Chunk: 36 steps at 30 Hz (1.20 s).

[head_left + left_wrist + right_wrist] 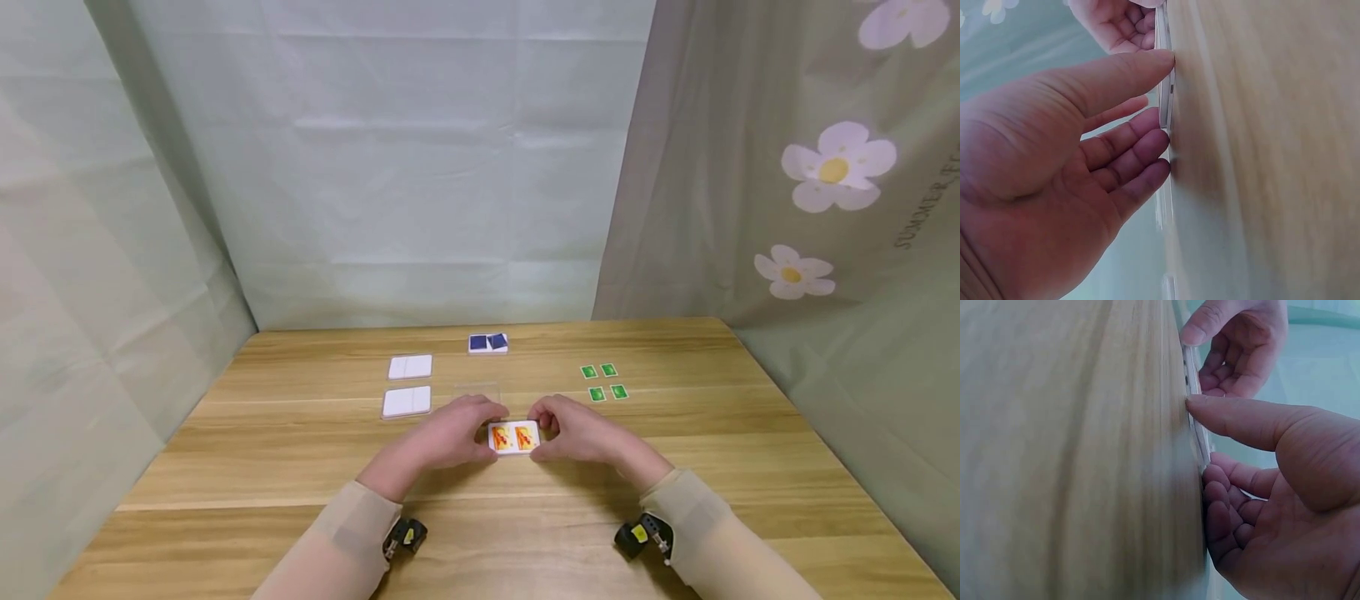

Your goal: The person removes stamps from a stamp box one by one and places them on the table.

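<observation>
A flat white card with two orange-and-yellow pictures lies on or just over the wooden table, between both hands. The left hand pinches its left end, thumb at the near edge and fingers at the far edge. At the other end the right hand holds it the same way, with some fingers curled. From the side, in the left wrist view, the card's edge looks thin and layered, close against the tabletop. The right wrist view shows the same edge beside the right thumb.
Two white cards lie left on the table. A white card with dark blue squares lies at the back. Several small green cards are at the right. A clear flat piece sits behind the left hand. Curtains surround the table.
</observation>
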{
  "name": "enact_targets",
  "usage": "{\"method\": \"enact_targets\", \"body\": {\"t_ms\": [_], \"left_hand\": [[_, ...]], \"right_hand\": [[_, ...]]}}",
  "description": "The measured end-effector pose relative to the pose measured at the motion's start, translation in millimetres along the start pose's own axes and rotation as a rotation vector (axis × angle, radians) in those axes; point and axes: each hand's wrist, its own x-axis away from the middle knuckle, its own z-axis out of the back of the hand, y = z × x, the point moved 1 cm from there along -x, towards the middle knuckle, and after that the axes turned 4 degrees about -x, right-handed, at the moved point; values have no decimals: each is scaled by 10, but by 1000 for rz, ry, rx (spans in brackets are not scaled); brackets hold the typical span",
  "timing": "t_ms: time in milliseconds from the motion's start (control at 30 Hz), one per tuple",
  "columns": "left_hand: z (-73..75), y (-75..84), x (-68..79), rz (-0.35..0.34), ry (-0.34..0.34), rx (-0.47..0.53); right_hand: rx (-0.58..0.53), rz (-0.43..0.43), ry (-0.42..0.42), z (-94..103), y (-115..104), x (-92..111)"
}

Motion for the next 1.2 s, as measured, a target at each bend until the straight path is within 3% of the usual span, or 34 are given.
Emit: {"method": "enact_targets", "body": {"t_ms": [300,1200], "left_hand": [[-5,-19,-18,-42,13,1],[-18,-28,-5,-13,-4,10]], "right_hand": [[-63,-41,34,29,-37,-25],[20,-65,5,49,-58,-147]]}}
